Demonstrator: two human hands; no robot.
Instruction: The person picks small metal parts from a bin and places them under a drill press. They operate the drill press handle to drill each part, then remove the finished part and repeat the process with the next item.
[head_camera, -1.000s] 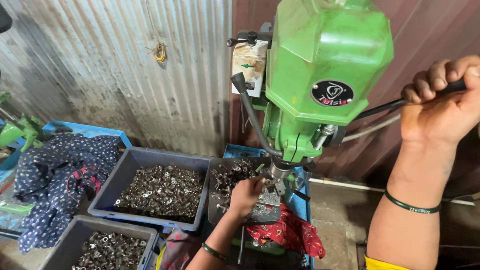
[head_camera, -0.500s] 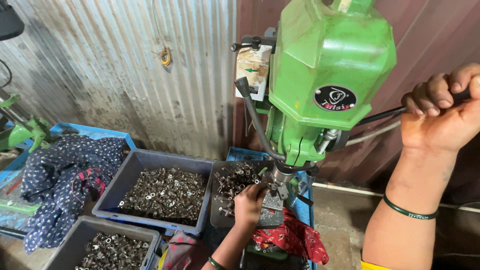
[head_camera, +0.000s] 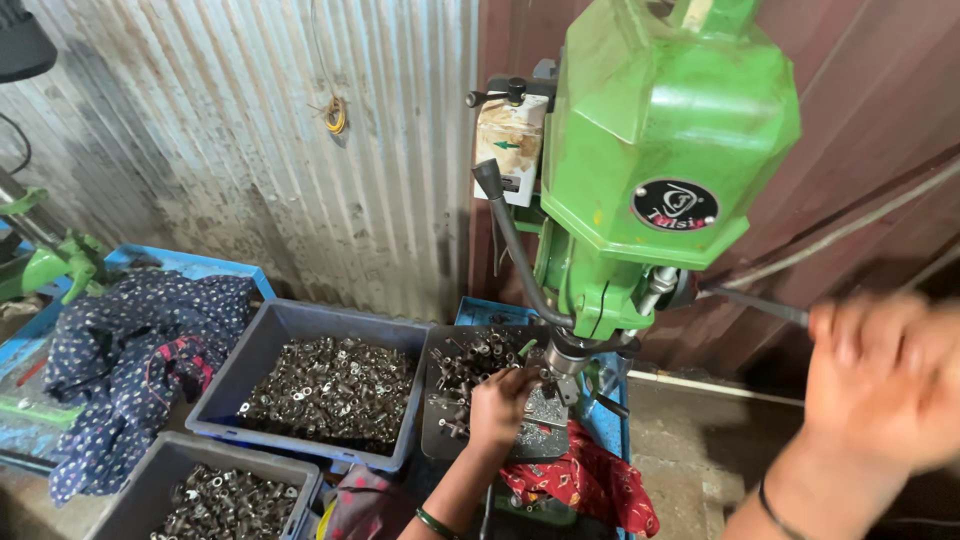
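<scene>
Fingers of the left hand (head_camera: 497, 402) curl around a small metal part (head_camera: 541, 384), holding it on the drill table (head_camera: 540, 412) directly under the spindle (head_camera: 566, 357). To the right and nearer, the right hand (head_camera: 880, 385) is blurred; whether its fingers are clenched around the feed lever (head_camera: 765, 307) cannot be told. Left of the drill sits a grey bin (head_camera: 300, 330) of similar parts. Beyond rises the green drill press (head_camera: 660, 150), its spindle axis vertical above the part.

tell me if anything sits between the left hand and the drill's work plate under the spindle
Nothing visible does. The left hand is already at the work plate beside the spindle; its fingers reach the spot directly. The tray of metal parts lies beside it, not between.
</scene>
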